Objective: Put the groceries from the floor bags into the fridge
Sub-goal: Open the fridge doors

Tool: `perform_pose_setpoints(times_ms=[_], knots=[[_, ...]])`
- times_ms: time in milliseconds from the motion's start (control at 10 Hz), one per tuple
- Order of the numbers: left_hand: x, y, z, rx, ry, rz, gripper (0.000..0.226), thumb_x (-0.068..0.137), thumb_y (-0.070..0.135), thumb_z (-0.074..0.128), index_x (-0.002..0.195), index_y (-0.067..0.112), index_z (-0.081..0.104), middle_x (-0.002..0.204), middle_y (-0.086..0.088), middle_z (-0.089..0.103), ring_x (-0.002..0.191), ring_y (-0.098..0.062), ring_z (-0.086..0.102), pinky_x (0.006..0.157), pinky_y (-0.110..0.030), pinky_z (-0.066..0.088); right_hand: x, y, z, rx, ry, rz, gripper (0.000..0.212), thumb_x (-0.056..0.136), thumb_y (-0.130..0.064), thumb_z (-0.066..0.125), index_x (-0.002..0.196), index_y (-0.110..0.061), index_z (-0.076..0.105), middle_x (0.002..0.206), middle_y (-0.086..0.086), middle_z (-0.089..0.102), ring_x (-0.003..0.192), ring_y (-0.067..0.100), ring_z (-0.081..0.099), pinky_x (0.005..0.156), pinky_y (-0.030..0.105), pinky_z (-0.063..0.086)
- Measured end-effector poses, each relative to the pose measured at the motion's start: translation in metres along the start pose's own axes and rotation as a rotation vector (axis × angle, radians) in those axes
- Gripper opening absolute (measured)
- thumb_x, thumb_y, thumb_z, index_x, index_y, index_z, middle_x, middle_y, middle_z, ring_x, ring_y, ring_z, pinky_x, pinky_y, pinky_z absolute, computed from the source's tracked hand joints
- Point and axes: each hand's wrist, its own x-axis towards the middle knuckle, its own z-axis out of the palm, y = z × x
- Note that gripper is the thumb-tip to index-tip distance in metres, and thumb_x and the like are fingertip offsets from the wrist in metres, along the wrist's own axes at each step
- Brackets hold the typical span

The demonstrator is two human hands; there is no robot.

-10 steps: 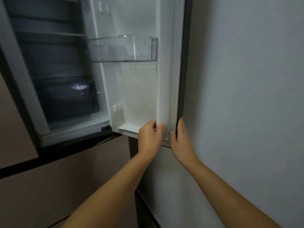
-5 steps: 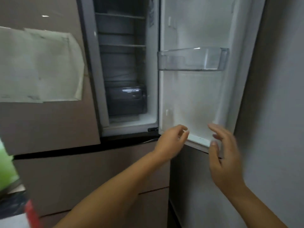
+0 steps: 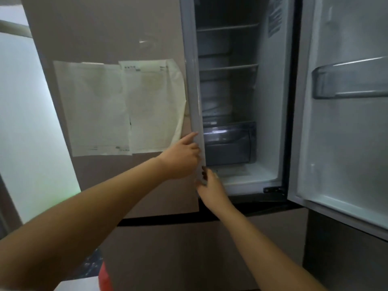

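The fridge (image 3: 270, 114) has its right door (image 3: 340, 143) swung wide open, showing bare shelves and a clear drawer (image 3: 228, 141) at the bottom. Its left door (image 3: 117, 34) is closed. My left hand (image 3: 182, 156) is on the inner edge of that left door, index finger stretched up along it. Just below, my right hand (image 3: 212, 185) has its fingers curled round the same edge. No groceries are in either hand.
Pale paper sheets (image 3: 117, 108) are stuck to the left door. A clear bin (image 3: 346, 80) hangs on the open right door. A red item (image 3: 104, 276) and a dark bag (image 3: 90, 263) show at the bottom left. The lower fridge drawers (image 3: 189, 248) are closed.
Both hands left the bottom of the open right door and moved left to the left door's edge. My view swung left, so the papers and floor items came into sight.
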Motion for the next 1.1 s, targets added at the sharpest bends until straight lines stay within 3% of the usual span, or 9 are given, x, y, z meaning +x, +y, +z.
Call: perform_pose_setpoints(times_ms=[100,300,400,500,700,800,900,1000,1100], knots=[[0.015,-0.004,0.004,0.082,-0.154,0.071,0.026,0.092,0.024,0.045,0.105,0.018,0.067,0.115,-0.003,0.063,0.117,-0.024,0.050,0.117,-0.048,0.017,0.018,0.006,0.020,0.021,0.063,-0.079,0.034,0.091,-0.031,0.056,0.120,-0.013,0.053,0.117,0.011,0.056,0.101,0.023,0.060,0.085,0.038,0.052],[0.015,-0.014,0.011,0.171,-0.030,0.169,0.023,0.086,0.031,0.050,0.081,0.021,0.071,0.083,0.003,0.067,0.085,-0.018,0.058,0.089,-0.032,0.038,0.018,0.009,0.026,0.184,0.050,-0.113,0.030,0.092,-0.032,0.057,0.116,-0.015,0.055,0.111,0.004,0.063,0.100,0.015,0.062,0.075,0.022,0.047],[0.010,-0.018,0.020,0.206,0.059,0.185,0.019,0.074,0.036,0.066,0.060,0.024,0.069,0.063,0.006,0.064,0.067,-0.016,0.059,0.081,-0.030,0.044,-0.001,0.021,0.038,0.369,0.177,0.151,0.039,0.096,-0.034,0.049,0.130,-0.015,0.048,0.124,-0.005,0.054,0.118,0.012,0.051,0.092,0.024,0.040],[0.007,-0.013,0.028,0.211,0.143,0.167,0.020,0.074,0.037,0.069,0.063,0.021,0.070,0.067,0.003,0.065,0.070,-0.018,0.062,0.083,-0.032,0.048,-0.020,0.037,0.052,0.701,0.176,0.515,0.028,0.100,-0.027,0.040,0.120,-0.014,0.056,0.119,0.005,0.060,0.106,0.021,0.056,0.094,0.035,0.043],[-0.019,0.009,0.028,-0.140,0.389,0.022,0.009,0.079,0.022,0.066,0.083,0.016,0.072,0.090,-0.003,0.070,0.092,-0.024,0.065,0.096,-0.040,0.049,0.000,0.037,0.043,1.113,0.248,0.808,0.021,0.098,-0.019,0.041,0.107,-0.006,0.056,0.112,0.015,0.059,0.096,0.028,0.058,0.078,0.038,0.045],[-0.071,0.072,0.046,-0.773,0.394,-0.483,0.019,0.089,0.018,0.048,0.083,0.012,0.064,0.086,-0.002,0.063,0.079,-0.017,0.059,0.066,-0.030,0.050,-0.007,0.029,0.044,1.283,0.250,0.837,0.035,0.101,-0.015,0.037,0.131,0.000,0.046,0.131,0.019,0.051,0.119,0.033,0.052,0.096,0.040,0.042],[-0.100,0.130,0.066,-1.860,0.137,-1.425,0.019,0.098,0.019,0.042,0.097,0.008,0.059,0.097,-0.011,0.067,0.075,-0.014,0.059,0.064,-0.028,0.046,-0.008,0.022,0.051,1.314,0.133,0.893,0.043,0.103,-0.021,0.031,0.138,0.002,0.039,0.145,0.017,0.042,0.136,0.032,0.038,0.114,0.041,0.028],[-0.090,0.130,0.081,-2.626,0.213,-1.726,0.034,0.098,0.027,0.042,0.126,0.008,0.050,0.124,-0.015,0.057,0.111,-0.024,0.058,0.093,-0.034,0.046,-0.008,0.019,0.053,1.276,0.047,0.918,0.045,0.102,-0.028,0.031,0.137,-0.003,0.043,0.147,0.015,0.040,0.138,0.030,0.034,0.115,0.043,0.028],[-0.075,0.123,0.074,-2.871,0.645,-1.778,0.047,0.096,0.036,0.043,0.138,0.014,0.042,0.143,-0.009,0.044,0.133,-0.024,0.042,0.111,-0.038,0.032,-0.014,0.019,0.052,1.261,0.043,0.858,0.040,0.101,-0.024,0.035,0.134,-0.004,0.046,0.145,0.015,0.043,0.135,0.030,0.039,0.114,0.044,0.030]])
